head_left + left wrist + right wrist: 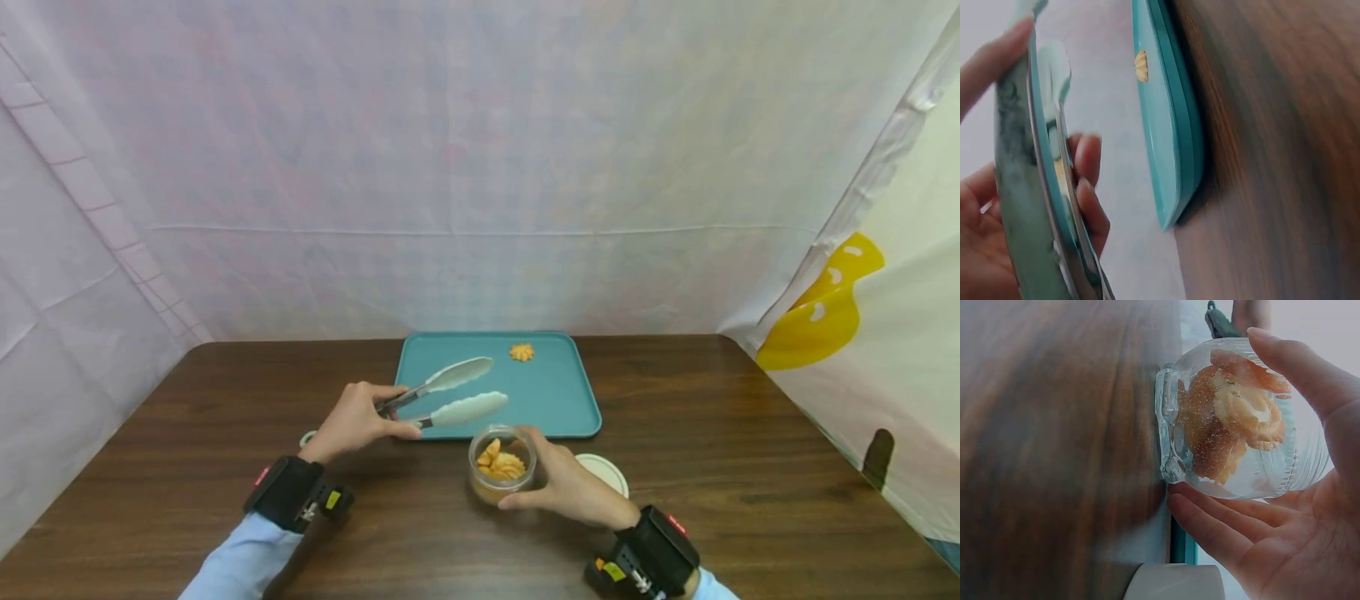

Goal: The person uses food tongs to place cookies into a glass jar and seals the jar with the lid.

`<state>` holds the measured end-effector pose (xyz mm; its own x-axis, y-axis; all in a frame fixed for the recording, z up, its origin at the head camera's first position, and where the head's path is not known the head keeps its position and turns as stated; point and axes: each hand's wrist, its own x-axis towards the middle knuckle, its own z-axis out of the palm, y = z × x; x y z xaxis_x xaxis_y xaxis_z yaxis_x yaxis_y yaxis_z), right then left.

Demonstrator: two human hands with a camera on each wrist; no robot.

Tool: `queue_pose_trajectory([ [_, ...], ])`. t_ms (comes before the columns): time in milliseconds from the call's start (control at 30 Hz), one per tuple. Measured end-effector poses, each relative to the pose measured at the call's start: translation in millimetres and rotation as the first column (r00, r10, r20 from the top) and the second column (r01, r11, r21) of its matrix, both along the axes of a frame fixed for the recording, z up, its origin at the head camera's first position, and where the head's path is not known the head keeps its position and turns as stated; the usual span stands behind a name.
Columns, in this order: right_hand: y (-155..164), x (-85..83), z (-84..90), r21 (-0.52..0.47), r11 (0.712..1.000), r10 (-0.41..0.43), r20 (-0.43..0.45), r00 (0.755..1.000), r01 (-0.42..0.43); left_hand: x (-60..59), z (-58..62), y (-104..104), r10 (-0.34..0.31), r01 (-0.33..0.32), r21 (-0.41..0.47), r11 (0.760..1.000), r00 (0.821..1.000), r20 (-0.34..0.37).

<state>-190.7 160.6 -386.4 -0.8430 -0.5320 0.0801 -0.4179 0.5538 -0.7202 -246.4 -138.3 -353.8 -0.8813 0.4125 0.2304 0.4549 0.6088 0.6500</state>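
My left hand [360, 423] grips a pair of tongs [461, 408] with pale, scalloped tips and metal arms. The tips are spread apart over the blue-green tray [555, 408], with nothing between them. In the left wrist view, thumb and fingers are on either side of the tongs [1022, 169]. My right hand [562, 483] holds a clear glass jar [491, 492] near the tray's front edge. Several golden cookies [1235, 412] lie inside the jar [1169, 425], seen through its wall. One cookie [522, 352] sits alone at the back of the tray.
A white round lid [603, 473] lies on the brown wooden table [750, 450], just behind my right wrist. White cloth [480, 167] hangs behind the table and along its sides. A yellow shape [821, 317] shows on the right-hand cloth.
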Motion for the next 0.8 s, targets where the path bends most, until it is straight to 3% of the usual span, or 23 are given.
queue_pose_trajectory([
  [367,0.6,-0.3,0.2,-0.007,1.000,-0.008,0.021,1.000,0.008,-22.0,-7.4,26.7,0.096,-0.096,-0.041,0.995,0.995,0.008],
  [667,0.9,-1.0,-1.7,-0.023,1.000,0.001,0.000,1.000,-0.001,-41.3,-7.8,46.0,0.231,-0.230,-0.136,0.964,0.973,-0.005],
  [800,1.1,-1.8,-1.9,-0.015,1.000,-0.001,0.003,1.000,0.001,-48.2,-7.7,54.4,0.276,-0.280,-0.173,0.944,0.960,-0.047],
])
